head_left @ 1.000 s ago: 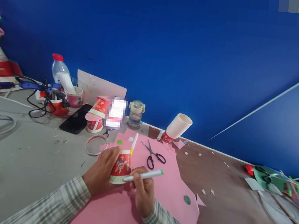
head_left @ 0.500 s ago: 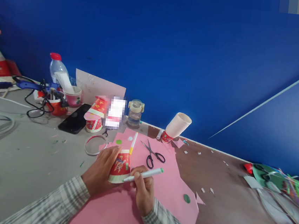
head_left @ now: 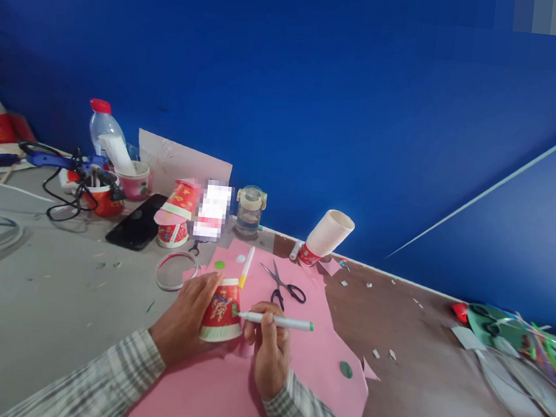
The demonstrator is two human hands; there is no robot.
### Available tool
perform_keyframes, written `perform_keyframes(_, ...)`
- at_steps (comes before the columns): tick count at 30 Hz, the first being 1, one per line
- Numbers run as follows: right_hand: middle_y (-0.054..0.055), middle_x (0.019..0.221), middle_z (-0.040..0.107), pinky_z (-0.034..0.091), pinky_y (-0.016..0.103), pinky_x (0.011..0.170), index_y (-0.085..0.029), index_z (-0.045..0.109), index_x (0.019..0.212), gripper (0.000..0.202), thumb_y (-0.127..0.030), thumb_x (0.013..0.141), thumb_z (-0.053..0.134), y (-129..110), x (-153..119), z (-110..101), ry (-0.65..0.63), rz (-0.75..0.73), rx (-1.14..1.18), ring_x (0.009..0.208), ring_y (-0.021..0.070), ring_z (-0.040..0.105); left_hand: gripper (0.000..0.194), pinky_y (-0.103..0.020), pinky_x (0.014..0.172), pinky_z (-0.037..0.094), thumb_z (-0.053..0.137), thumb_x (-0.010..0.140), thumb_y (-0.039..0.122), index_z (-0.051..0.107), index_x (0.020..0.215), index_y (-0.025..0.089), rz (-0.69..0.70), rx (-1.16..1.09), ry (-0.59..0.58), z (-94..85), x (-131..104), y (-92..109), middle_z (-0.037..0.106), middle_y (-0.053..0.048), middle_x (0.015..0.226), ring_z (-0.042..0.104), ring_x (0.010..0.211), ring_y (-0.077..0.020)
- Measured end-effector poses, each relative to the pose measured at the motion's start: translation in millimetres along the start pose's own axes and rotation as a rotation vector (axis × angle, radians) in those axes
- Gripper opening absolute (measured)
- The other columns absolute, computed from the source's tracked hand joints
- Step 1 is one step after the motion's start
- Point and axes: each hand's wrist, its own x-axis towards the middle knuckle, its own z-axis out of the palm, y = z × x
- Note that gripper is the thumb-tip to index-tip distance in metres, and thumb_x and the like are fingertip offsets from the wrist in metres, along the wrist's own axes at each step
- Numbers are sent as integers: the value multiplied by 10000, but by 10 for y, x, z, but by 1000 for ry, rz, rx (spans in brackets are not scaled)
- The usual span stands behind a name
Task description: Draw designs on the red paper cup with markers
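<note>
A red paper cup stands upside down on pink paper, its wide white rim at the bottom marked with green strokes. Wrapped round the cup's left side is my left hand. My right hand pinches a white marker with a green end. The marker's tip is at the cup's right side, by a green patch; whether it touches is hard to tell. Behind my right hand lie black-handled scissors, open. A yellow-and-white marker lies behind the cup.
A roll of tape and a black phone lie to the left. Along the blue wall stand a lidded jar, a tilted stack of paper cups and a plastic bottle. Paper scraps are scattered on the right.
My right hand has moved the marker's tip up from the cup's bottom rim to its red side. The marker now lies nearly level. My left hand still holds the cup.
</note>
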Motion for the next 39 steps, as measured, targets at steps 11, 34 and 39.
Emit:
perform_keyframes(11, -16, 409, 553, 394, 221, 337, -177, 662, 662, 366, -506, 760, 536, -37, -31, 18, -45, 9, -10, 342, 150, 465, 1132, -501, 874, 442, 637, 480, 702, 95, 1330, 186, 18, -5, 0, 1, -7, -12, 470, -156, 1206, 455, 1072, -331)
perform_keyframes(34, 5, 502, 589, 443, 250, 408, -190, 678, 730, 310, -451, 796, 524, -45, -61, 14, -107, -123, -85, 418, 174, 522, 1117, -484, 858, 455, 623, 513, 691, 52, 1336, 197, 11, 16, -1, 12, -11, -31, 456, -161, 1209, 448, 1084, -340)
perform_keyframes(39, 10, 568, 574, 434, 248, 418, -190, 683, 763, 241, -378, 807, 538, -37, -103, -16, -188, -161, -154, 440, 167, 510, 1123, -490, 837, 461, 616, 515, 697, 59, 1333, 165, 37, 42, 18, 14, -14, -22, 457, -183, 1202, 450, 1075, -347)
